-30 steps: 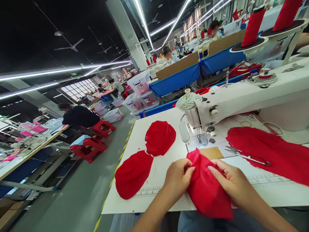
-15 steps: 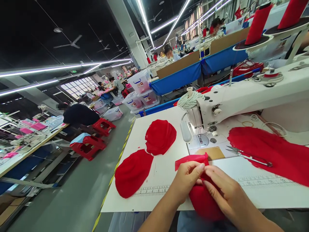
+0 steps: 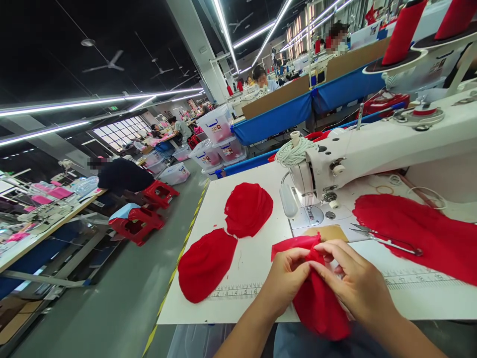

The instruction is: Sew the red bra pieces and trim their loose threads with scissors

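Note:
Both hands pinch one piece of red fabric [image 3: 320, 303] over the front edge of the white table [image 3: 261, 271]. My left hand [image 3: 286, 278] grips it between thumb and fingers, and my right hand [image 3: 354, 278] holds it just to the right. The cloth hangs down past the table edge toward my lap, while a flat red strip [image 3: 294, 244] of it sticks out to the left beyond my fingers. Close ahead stands a white sewing machine [image 3: 376, 154], its needle area free of fabric. Metal thread snips [image 3: 391, 241] lie on a larger red cloth [image 3: 421, 228] at right.
Two red cut pieces, one nearer [image 3: 206, 266] and one farther [image 3: 249, 210], lie at the table's left. A coil of pale cord [image 3: 294, 153] sits on the machine head. Red thread cones [image 3: 404, 35] stand at upper right. Plastic bins [image 3: 216, 127] are stacked beyond the table.
My right fingers have lifted and spread a little around the pinched spot. The hanging fabric has turned and shows more folds. The left hand keeps its grip nearly in place.

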